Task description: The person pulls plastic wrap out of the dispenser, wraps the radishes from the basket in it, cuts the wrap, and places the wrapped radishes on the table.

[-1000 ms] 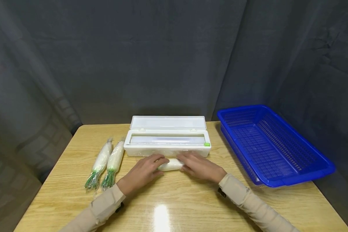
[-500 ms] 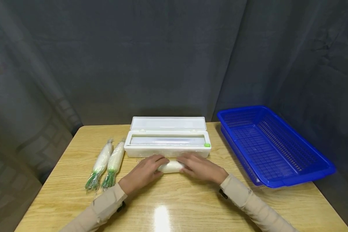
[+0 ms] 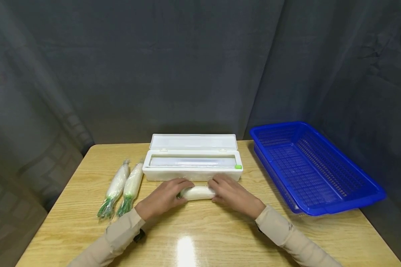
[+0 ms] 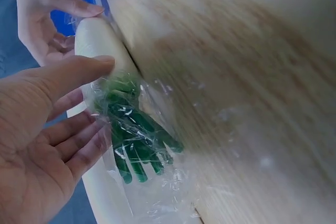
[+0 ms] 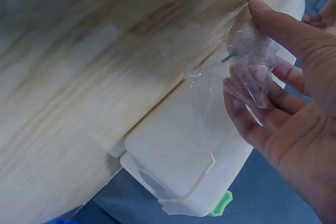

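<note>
A white radish lies crosswise in front of the white cling film box, wrapped in clear film. My left hand grips its leafy end; in the left wrist view the thumb lies on top and the fingers curl beneath, beside the green stems under loose film. My right hand holds the tapered end, thumb over it. Crumpled film gathers at that tip, by the fingers of the right hand. The box lid stands raised, with a film roll inside.
Two film-wrapped radishes with green stems lie side by side at the left of the wooden table. A blue plastic basket stands at the right. On the box's right end sits a green cutter slider. Dark curtains hang behind.
My right hand has slid slightly right towards the radish's tip, exposing more of its white body. The radish has shifted a little nearer to me, and green shows beside my left fingers.
</note>
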{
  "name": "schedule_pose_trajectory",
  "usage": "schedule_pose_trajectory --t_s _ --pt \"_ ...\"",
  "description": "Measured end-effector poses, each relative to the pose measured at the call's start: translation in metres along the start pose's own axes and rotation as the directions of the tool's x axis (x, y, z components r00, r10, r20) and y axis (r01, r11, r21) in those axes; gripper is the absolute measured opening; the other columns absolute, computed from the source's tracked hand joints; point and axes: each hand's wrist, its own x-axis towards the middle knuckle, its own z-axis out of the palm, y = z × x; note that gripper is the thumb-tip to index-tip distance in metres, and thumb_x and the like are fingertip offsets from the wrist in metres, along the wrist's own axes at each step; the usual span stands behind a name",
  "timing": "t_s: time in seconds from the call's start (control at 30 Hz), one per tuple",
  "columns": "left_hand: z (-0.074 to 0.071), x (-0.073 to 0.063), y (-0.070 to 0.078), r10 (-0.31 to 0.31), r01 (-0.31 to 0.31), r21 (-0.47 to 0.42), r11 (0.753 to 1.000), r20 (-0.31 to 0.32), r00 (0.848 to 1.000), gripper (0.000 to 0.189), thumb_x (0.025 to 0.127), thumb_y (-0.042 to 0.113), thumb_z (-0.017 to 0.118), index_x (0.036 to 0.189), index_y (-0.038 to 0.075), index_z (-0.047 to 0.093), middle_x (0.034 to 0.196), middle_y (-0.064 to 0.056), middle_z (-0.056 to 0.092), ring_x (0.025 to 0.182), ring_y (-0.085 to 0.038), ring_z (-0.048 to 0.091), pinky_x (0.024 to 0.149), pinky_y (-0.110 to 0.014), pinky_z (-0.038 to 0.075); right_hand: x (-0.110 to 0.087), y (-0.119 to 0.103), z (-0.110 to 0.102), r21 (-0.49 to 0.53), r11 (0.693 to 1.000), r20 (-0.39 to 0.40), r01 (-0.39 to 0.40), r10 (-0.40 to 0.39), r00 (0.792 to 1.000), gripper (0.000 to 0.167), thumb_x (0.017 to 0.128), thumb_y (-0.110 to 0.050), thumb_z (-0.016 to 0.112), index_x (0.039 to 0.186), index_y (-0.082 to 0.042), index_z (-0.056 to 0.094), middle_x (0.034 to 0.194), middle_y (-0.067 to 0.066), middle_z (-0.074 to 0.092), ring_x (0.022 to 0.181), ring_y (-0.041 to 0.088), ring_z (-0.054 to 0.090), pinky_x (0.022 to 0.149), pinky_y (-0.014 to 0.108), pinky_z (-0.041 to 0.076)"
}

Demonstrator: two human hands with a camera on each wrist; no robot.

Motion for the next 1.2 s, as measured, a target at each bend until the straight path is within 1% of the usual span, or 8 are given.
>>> schedule_pose_trajectory --t_s 0.23,0.43,0.5,0.67,0.73,0.87,1.03,1.2 --pt "-0.004 0.001 0.000 -0.019 0.019 -0.001 1.000 0.038 0.999 0.049 0.093 0.015 0.082 0.138 0.006 0.065 0.137 -0.013 0.067 0.123 -0.029 0.067 0.101 -0.042 0.057 0.001 -0.001 -0.003 0.034 0.999 0.058 -0.014 0.012 0.998 0.032 0.087 -0.020 0.088 0.103 -0.009 0.063 0.096 0.001 0.064 0.083 0.015 0.061 0.071 0.029 0.054" --pt "-0.004 -0.001 0.001 0.005 -0.007 0.055 0.998 0.038 0.999 0.050 0.094 0.013 0.080 0.139 0.002 0.063 0.134 -0.017 0.068 0.115 -0.031 0.070 0.094 -0.042 0.060 0.002 0.000 -0.005 0.089 0.996 0.105 -0.001 -0.008 0.994 0.022 0.091 -0.017 0.083 0.096 -0.008 0.064 0.092 0.002 0.066 0.078 0.013 0.060 0.067 0.025 0.053" --pt "-0.003 -0.002 0.003 0.015 -0.017 0.083 0.996 0.032 0.999 0.050 0.094 0.014 0.080 0.139 0.002 0.063 0.133 -0.018 0.068 0.115 -0.032 0.070 0.093 -0.041 0.061 0.002 0.000 -0.006 0.106 0.994 0.120 -0.006 -0.007 0.993 0.020 0.092 -0.016 0.082 0.096 -0.009 0.064 0.092 0.001 0.066 0.079 0.012 0.061 0.068 0.025 0.053" --pt "0.000 -0.002 0.005 0.058 -0.057 0.130 0.990 -0.008 0.998 0.055 0.090 0.017 0.085 0.138 0.003 0.064 0.135 -0.016 0.067 0.120 -0.031 0.067 0.098 -0.044 0.058 0.004 0.002 -0.008 0.156 0.988 0.156 -0.007 -0.017 0.988 0.016 0.094 -0.013 0.080 0.095 -0.009 0.065 0.091 0.000 0.067 0.078 0.010 0.060 0.068 0.024 0.053" --pt "0.002 -0.002 0.006 0.074 -0.070 0.146 0.987 -0.023 0.997 0.057 0.087 0.018 0.087 0.137 0.003 0.064 0.134 -0.014 0.066 0.120 -0.030 0.067 0.099 -0.044 0.058 0.006 0.003 -0.009 0.187 0.982 0.172 -0.008 -0.025 0.985 0.016 0.094 -0.011 0.079 0.092 -0.010 0.064 0.088 -0.002 0.066 0.075 0.007 0.056 0.066 0.022 0.051" --pt "0.005 -0.003 0.008 0.080 -0.074 0.172 0.982 -0.028 0.996 0.060 0.085 0.018 0.089 0.137 0.004 0.064 0.131 -0.013 0.067 0.116 -0.028 0.068 0.096 -0.043 0.058 0.008 0.004 -0.011 0.244 0.970 0.207 -0.023 -0.029 0.978 0.018 0.095 -0.011 0.078 0.088 -0.011 0.062 0.084 -0.005 0.063 0.071 0.004 0.048 0.063 0.019 0.047" --pt "0.006 -0.003 0.008 0.071 -0.067 0.162 0.985 -0.019 0.997 0.062 0.083 0.019 0.091 0.138 0.005 0.064 0.130 -0.010 0.067 0.114 -0.025 0.068 0.096 -0.041 0.058 0.009 0.004 -0.014 0.271 0.961 0.251 -0.044 -0.027 0.968 0.017 0.097 -0.013 0.077 0.090 -0.011 0.062 0.082 -0.006 0.058 0.070 0.003 0.046 0.063 0.019 0.045" --pt "0.006 -0.002 0.007 0.061 -0.059 0.139 0.989 -0.010 0.998 0.062 0.082 0.016 0.091 0.137 0.005 0.064 0.129 -0.008 0.067 0.114 -0.023 0.068 0.098 -0.038 0.058 0.010 0.005 -0.018 0.294 0.953 0.285 -0.069 -0.018 0.958 0.012 0.098 -0.014 0.076 0.094 -0.011 0.064 0.086 -0.005 0.061 0.072 0.002 0.049 0.065 0.020 0.049"
